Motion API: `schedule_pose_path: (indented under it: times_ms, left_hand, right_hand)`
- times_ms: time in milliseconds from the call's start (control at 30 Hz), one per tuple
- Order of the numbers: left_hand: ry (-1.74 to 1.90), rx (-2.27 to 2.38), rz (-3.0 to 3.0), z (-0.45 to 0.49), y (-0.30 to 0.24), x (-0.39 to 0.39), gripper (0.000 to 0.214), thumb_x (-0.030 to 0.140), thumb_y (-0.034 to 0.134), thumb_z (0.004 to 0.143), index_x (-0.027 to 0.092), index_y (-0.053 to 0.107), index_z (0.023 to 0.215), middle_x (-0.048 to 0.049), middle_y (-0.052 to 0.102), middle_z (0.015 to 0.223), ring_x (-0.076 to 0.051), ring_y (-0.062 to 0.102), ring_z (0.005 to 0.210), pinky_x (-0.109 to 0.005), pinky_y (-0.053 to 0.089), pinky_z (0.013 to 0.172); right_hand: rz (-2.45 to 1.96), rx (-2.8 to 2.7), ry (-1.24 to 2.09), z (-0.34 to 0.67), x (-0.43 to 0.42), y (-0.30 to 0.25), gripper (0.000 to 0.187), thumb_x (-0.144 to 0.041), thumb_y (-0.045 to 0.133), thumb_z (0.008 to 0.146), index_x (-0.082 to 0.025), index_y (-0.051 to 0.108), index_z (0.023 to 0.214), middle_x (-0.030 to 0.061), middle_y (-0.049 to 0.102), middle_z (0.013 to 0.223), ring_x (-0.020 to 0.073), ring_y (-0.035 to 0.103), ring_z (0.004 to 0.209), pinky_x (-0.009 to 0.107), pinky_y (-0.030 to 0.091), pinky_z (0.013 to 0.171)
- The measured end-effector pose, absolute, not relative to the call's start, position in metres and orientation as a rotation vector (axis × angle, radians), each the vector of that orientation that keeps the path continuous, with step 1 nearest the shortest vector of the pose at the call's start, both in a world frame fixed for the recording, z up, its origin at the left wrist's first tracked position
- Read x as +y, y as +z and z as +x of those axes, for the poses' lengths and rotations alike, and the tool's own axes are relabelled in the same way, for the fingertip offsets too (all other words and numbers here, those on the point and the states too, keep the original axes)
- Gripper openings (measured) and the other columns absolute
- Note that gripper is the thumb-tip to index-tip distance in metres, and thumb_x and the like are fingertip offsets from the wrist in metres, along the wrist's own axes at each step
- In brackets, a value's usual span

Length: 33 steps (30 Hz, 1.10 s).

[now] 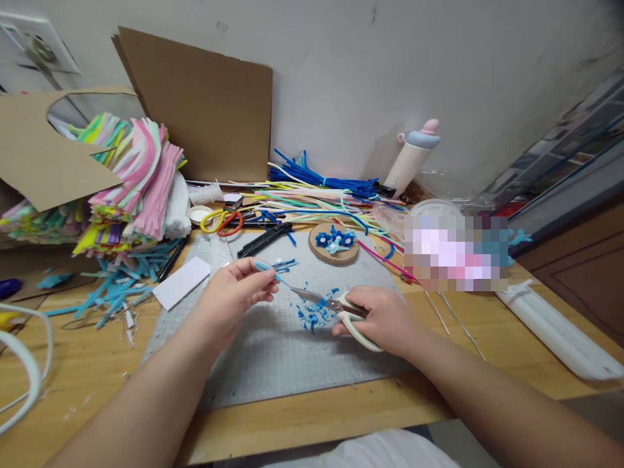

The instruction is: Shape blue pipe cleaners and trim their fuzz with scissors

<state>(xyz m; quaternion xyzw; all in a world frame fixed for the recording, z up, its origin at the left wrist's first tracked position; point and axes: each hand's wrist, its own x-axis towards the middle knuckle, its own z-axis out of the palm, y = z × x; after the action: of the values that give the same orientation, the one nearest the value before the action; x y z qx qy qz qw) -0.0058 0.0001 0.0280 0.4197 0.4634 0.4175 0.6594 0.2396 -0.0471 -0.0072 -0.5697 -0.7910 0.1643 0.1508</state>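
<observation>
My left hand (234, 294) pinches a short light-blue pipe cleaner piece (267, 268) above the grey cutting mat (273, 364). My right hand (385, 318) grips white-handled scissors (336, 305), whose blades point left and meet the tip of the blue piece. Small blue clippings (314, 315) lie scattered on the mat under the blades. Just beyond, a round wooden disc (334, 244) carries small blue flowers.
Stacks of coloured pipe cleaners (136, 188) sit at the left under cardboard sheets (205, 110). Loose long pipe cleaners (312, 195), black pens (263, 239) and a white bottle (412, 159) lie at the back. A white long object (556, 331) rests at right.
</observation>
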Motion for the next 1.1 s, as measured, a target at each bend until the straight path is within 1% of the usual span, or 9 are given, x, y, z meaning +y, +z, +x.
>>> schedule_pose_path:
  times_ms: [133, 267, 367, 433, 533, 600, 800, 967, 1100]
  left_hand:
    - [0.93, 1.045, 0.904, -0.005, 0.027, 0.0, 0.019, 0.026, 0.072, 0.066, 0.015, 0.057, 0.072, 0.0001, 0.061, 0.068, -0.01, 0.056, 0.064, -0.021, 0.043, 0.06]
    - [0.994, 1.067, 1.018, -0.002, 0.027, -0.002, 0.018, 0.03, 0.067, 0.071, 0.016, 0.056, 0.071, 0.0022, 0.056, 0.062, -0.008, 0.049, 0.057, -0.021, 0.039, 0.055]
    - [0.97, 0.991, 1.062, -0.001, 0.028, -0.004, 0.015, 0.03, 0.063, 0.074, 0.016, 0.061, 0.079, 0.0037, 0.05, 0.058, -0.007, 0.043, 0.054, -0.02, 0.035, 0.053]
    - [0.919, 0.919, 1.041, -0.001, 0.03, -0.004, 0.017, 0.03, 0.062, 0.075, 0.016, 0.063, 0.084, 0.0037, 0.049, 0.056, -0.008, 0.042, 0.053, -0.02, 0.034, 0.052]
    - [0.924, 0.892, 0.967, 0.0, 0.031, -0.005, 0.018, 0.031, 0.064, 0.074, 0.015, 0.063, 0.082, 0.0032, 0.05, 0.056, -0.007, 0.043, 0.053, -0.019, 0.034, 0.052]
    - [0.975, 0.934, 0.919, 0.0, 0.032, -0.004, 0.018, 0.031, 0.066, 0.072, 0.015, 0.062, 0.08, 0.0027, 0.052, 0.057, -0.007, 0.044, 0.053, -0.019, 0.035, 0.052]
    - [1.045, 1.003, 0.908, 0.001, 0.027, -0.001, 0.024, 0.033, 0.068, 0.071, 0.014, 0.062, 0.082, 0.0007, 0.058, 0.06, -0.008, 0.05, 0.054, -0.019, 0.04, 0.053]
    - [1.021, 0.983, 0.907, 0.001, 0.026, -0.002, 0.024, 0.033, 0.069, 0.071, 0.014, 0.062, 0.083, 0.0, 0.061, 0.063, -0.009, 0.055, 0.056, -0.021, 0.046, 0.056]
    - [0.967, 0.956, 0.819, 0.0, 0.03, -0.003, 0.016, 0.028, 0.066, 0.074, 0.014, 0.061, 0.081, -0.0008, 0.061, 0.063, -0.008, 0.054, 0.055, -0.02, 0.045, 0.054]
  right_hand:
    - [-1.652, -2.261, 0.513, 0.24, -0.047, -0.01, 0.036, -0.051, 0.063, 0.073, -0.018, 0.054, 0.06, -0.0026, 0.051, 0.06, 0.0104, 0.043, 0.056, 0.022, 0.024, 0.051]
    - [-1.657, -2.251, 0.567, 0.24, -0.047, -0.008, 0.037, -0.052, 0.063, 0.073, -0.017, 0.055, 0.06, -0.0026, 0.051, 0.06, 0.0104, 0.043, 0.056, 0.022, 0.024, 0.051]
    - [-1.616, -2.264, 0.661, 0.237, -0.048, -0.003, 0.038, -0.052, 0.065, 0.071, -0.017, 0.055, 0.059, -0.0029, 0.051, 0.06, 0.0103, 0.044, 0.056, 0.022, 0.026, 0.051]
    - [-1.592, -2.265, 0.736, 0.235, -0.049, 0.001, 0.038, -0.051, 0.068, 0.069, -0.017, 0.055, 0.059, -0.0035, 0.05, 0.059, 0.0103, 0.044, 0.056, 0.022, 0.026, 0.051]
    - [-1.565, -2.231, 0.854, 0.233, -0.05, 0.003, 0.035, -0.047, 0.07, 0.068, -0.017, 0.054, 0.059, -0.0046, 0.048, 0.058, 0.01, 0.043, 0.055, 0.021, 0.027, 0.05]
    - [-1.582, -2.19, 0.857, 0.233, -0.049, 0.002, 0.033, -0.045, 0.069, 0.069, -0.017, 0.053, 0.061, -0.0047, 0.049, 0.06, 0.0101, 0.043, 0.056, 0.021, 0.028, 0.049]
    - [-1.654, -2.178, 0.521, 0.236, -0.046, -0.002, 0.031, -0.042, 0.066, 0.071, -0.019, 0.046, 0.067, -0.0031, 0.051, 0.066, 0.011, 0.043, 0.058, 0.022, 0.029, 0.052]
    - [-1.592, -2.267, 0.259, 0.238, -0.048, -0.003, 0.021, -0.036, 0.062, 0.076, -0.019, 0.05, 0.072, 0.0003, 0.054, 0.072, 0.0132, 0.046, 0.064, 0.024, 0.029, 0.056]
    - [-1.588, -2.283, 0.158, 0.24, -0.05, -0.006, 0.019, -0.034, 0.06, 0.078, -0.018, 0.052, 0.072, 0.0016, 0.056, 0.073, 0.0139, 0.048, 0.065, 0.025, 0.03, 0.058]
